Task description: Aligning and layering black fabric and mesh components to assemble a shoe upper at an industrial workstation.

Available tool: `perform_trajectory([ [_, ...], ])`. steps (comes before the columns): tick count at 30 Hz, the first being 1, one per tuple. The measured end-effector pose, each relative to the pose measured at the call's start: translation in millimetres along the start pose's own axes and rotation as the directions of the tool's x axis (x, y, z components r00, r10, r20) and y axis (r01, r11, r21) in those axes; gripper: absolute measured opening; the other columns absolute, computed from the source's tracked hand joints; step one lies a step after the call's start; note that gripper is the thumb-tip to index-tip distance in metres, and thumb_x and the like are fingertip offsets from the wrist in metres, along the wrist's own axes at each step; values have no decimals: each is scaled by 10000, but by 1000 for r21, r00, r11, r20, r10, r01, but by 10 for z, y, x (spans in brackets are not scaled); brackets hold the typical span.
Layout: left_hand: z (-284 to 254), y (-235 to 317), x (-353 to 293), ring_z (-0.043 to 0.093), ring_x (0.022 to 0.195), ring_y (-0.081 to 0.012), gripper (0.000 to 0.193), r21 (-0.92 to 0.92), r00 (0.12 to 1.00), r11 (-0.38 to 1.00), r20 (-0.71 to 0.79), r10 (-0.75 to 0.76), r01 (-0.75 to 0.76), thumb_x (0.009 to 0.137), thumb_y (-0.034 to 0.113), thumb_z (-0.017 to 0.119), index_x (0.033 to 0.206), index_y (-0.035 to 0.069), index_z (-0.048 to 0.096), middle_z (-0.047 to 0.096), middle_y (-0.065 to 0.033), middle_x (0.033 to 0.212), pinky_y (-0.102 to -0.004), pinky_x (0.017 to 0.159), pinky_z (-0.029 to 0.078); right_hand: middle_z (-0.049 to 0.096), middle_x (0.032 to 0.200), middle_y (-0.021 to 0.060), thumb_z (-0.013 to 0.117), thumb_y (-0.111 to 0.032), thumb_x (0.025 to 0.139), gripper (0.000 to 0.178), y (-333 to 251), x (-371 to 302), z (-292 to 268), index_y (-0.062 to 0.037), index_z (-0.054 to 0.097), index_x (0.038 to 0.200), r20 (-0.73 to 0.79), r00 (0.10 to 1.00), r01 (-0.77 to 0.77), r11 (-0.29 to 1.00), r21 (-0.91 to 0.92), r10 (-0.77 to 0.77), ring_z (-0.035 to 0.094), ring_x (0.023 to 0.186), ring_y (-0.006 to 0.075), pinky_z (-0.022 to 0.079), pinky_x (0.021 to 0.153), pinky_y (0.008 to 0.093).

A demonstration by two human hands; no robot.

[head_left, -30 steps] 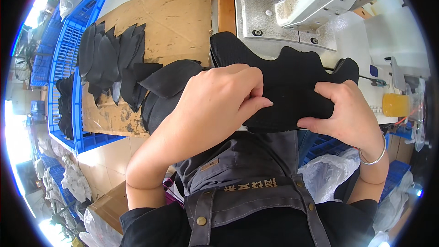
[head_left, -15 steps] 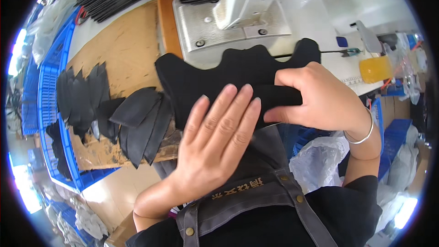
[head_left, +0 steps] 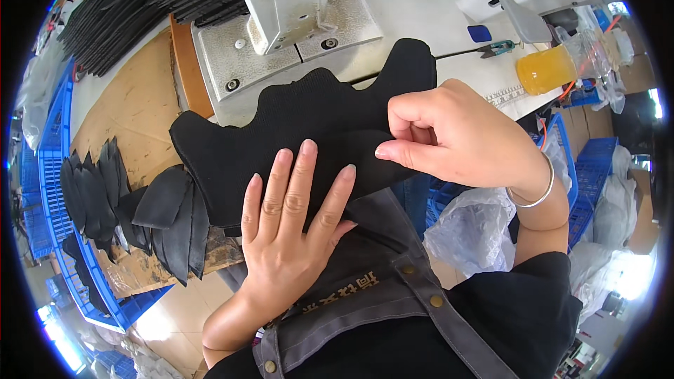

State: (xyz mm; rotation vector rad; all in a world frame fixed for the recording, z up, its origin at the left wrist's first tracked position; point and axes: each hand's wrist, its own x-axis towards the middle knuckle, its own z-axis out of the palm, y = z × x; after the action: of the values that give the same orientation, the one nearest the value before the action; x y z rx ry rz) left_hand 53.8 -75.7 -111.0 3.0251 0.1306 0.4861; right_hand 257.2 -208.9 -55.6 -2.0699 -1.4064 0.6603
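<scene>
A large black fabric piece (head_left: 232, 151) with a wavy far edge lies in front of me, across the edge of the white worktable. My left hand (head_left: 288, 238) rests flat on its near part, fingers spread. Along the near side of the fabric runs a smoother black layer (head_left: 347, 158). Its right end meets my right hand (head_left: 449, 133), whose thumb and curled fingers pinch the black fabric. The exact grip is partly hidden by the fingers. Just beyond the fabric stands the white metal base of a machine (head_left: 288, 10).
Loose black leaf-shaped pieces (head_left: 165, 203) lie on the brown board (head_left: 133, 112) at left, beside a blue crate (head_left: 60, 189). Black pieces are stacked (head_left: 154, 0) at the far left. Small snips (head_left: 497, 49) and a yellow-filled container (head_left: 544, 70) sit on the right.
My left hand's fingers have spread on the fabric. My right hand has gone from a wide grasp to a closer pinch. The whole view has shifted and turned slightly.
</scene>
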Motion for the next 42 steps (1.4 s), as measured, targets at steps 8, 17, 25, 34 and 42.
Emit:
perform_trajectory([
  [8, 0, -4, 1, 451, 1328, -298, 575, -14, 1000, 1000, 7, 9, -9, 790, 409, 658, 1339, 263, 575, 484, -139, 1427, -436, 1085, 309, 514, 494, 54, 727, -195, 832, 318, 9, 0, 3, -48, 499, 667, 3, 999, 32, 998, -53, -32, 488, 423, 191, 345, 446, 297],
  [17, -104, -37, 105, 488, 1283, -300, 594, -75, 1000, 997, -18, 12, -13, 770, 350, 686, 1303, 119, 564, 525, -149, 1368, -444, 1064, 346, 624, 1134, 148, 739, -308, 738, 483, -219, -68, 175, -5, 586, 1082, -131, 905, 281, 800, -530, -404, 622, 968, 304, 519, 789, 393],
  [25, -373, -219, 269, 552, 1172, -311, 694, -203, 997, 976, -43, 68, -75, 760, 362, 749, 1282, -28, 509, 606, -128, 1229, -450, 1061, 362, 551, 1289, 221, 669, -171, 784, 489, -123, -105, 173, 78, 576, 1194, 125, 853, 454, 601, -658, -507, 551, 1200, 337, 502, 939, 410],
  [34, -951, -441, 231, 581, 1171, -335, 434, 164, 961, 980, -233, 151, -115, 785, 64, 567, 1207, -29, 610, 610, -147, 1252, -413, 986, 457, 654, 1170, 196, 610, -131, 873, 391, -600, -163, -4, 2, 572, 1239, -39, 681, 371, 390, -843, -731, 585, 1192, 311, 444, 1003, 414],
  [42, -1394, -1676, 816, 638, 1055, -293, 466, 437, 782, 870, -614, 103, 229, 774, -85, 519, 1213, 59, 588, 645, -131, 1183, -376, 897, 515, 437, 1452, 179, 706, -131, 747, 626, -335, -154, 159, -49, 509, 1336, -103, 809, 409, 680, -609, -579, 430, 1339, 345, 344, 1084, 473],
])
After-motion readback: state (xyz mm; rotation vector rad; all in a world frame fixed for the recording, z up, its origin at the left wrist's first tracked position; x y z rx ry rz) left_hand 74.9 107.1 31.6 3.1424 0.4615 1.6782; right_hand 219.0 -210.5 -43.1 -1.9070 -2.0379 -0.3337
